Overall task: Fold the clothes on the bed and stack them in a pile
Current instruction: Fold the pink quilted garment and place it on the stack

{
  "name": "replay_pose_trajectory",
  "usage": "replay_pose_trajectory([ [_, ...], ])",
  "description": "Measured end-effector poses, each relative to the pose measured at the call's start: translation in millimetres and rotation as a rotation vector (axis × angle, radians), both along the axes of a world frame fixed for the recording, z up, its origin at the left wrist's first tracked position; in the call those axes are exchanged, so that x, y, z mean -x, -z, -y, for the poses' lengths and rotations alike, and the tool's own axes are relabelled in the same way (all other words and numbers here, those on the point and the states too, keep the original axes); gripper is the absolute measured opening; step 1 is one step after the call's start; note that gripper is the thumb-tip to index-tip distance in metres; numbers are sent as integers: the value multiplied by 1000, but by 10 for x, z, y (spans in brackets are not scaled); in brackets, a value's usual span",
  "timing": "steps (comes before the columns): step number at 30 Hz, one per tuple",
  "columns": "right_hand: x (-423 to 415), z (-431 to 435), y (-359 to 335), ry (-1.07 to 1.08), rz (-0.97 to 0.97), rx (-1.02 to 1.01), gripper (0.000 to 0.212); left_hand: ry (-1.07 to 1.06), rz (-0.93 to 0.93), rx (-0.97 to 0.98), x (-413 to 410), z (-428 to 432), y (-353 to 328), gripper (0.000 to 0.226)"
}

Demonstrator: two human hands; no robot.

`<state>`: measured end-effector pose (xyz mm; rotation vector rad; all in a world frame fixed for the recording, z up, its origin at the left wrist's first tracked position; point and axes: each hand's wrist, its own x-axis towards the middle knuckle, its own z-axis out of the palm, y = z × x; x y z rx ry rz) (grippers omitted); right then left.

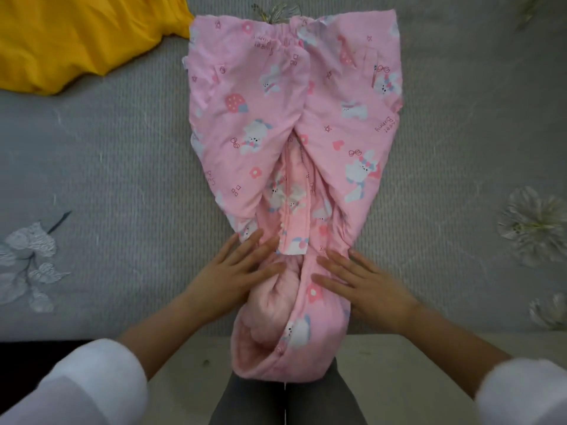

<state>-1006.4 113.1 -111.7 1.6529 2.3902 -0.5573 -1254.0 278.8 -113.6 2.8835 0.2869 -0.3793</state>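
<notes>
Progress, items in hand:

1. Pink printed garment point(276, 118), padded, laid lengthwise down the middle of the bed, with its near end hanging over the edge toward me. Both long sides are turned in to meet along the centre, leaving a narrow gap where the inner layer shows. I judge this the first fold only. The crosswise folds are not yet made.
2. Yellow garment point(76, 35), far left corner, well apart from the pink one. It is crumpled and unfolded, and I take it as the next piece.
3. Pile: none in view, so I judge the task to be at an early stage.
4. My left hand point(245, 268), fingers straight and spread, lies flat on the left folded-in edge near the garment's lower end. It presses and grips nothing.
5. My right hand point(365, 286), likewise flat with fingers apart, presses the right folded-in edge. It holds nothing.

Surface and surroundings:

6. Bed cover point(122, 164), grey with a fine ribbed weave, lying smooth under both garments.
7. Pale bed edge point(399, 363), nearest me, with my grey-clad legs point(306, 400) against it.
8. White sleeves point(92, 384), pushed up my forearms.
9. Flower print point(534, 222), pale, on the cover to the right.
10. Leaf print point(30, 262), pale, on the cover to the left.
11. The rest of the room is out of view.
</notes>
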Motion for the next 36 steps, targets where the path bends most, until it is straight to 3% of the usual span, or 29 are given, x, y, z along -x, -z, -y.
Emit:
replay_pose_trajectory([
  [2, -9, -81, 17, 134, -132, -44, 64, 47, -24, 12, -115, -81, -43, 47],
  [4, -34, -171, -35, 398, -459, -10, 48, -12, -8, 148, -190, -148, -79, 43],
  [7, -169, -361, -334, 911, -905, 169, 37, -420, 113, 669, -250, -266, -257, 27],
  [9, -287, -526, -534, 1093, -1023, 171, 25, -746, 163, 872, -314, -371, -420, 19],
  [11, -339, -741, -650, 1259, -1047, 147, 26, -1040, 220, 953, -423, -517, -512, 22],
  [13, -395, -974, -643, 1376, -1015, 143, 42, -1302, 238, 964, -534, -695, -502, 46],
  [16, -436, -1315, -609, 1438, -831, 85, 36, -1535, 331, 911, -685, -834, -469, 29],
  [18, -396, -1426, -573, 1415, -582, -21, 31, -1476, 454, 768, -740, -753, -501, 44],
  [20, -287, -1460, -577, 1279, -411, -207, 51, -1234, 579, 497, -785, -644, -570, 60],
  [22, -194, -1465, -538, 980, -278, -430, 63, -874, 549, 216, -814, -591, -539, 64],
  [24, -186, -1470, -438, 753, -121, -524, 70, -591, 430, 58, -879, -613, -408, 62],
  [27, -272, -1486, -256, 574, 43, -429, 68, -519, 230, 24, -1030, -756, -205, 71],
  [30, -413, -1484, -109, 597, 136, -185, 59, -486, 106, -25, -1149, -957, 5, 81],
  [33, -524, -1533, -8, 685, 91, 62, 60, -520, 11, -1, -1249, -1143, 197, 85],
  [36, -528, -1620, -42, 665, 34, 59, 59, -520, -58, 87, -1302, -1247, 320, 86],
])
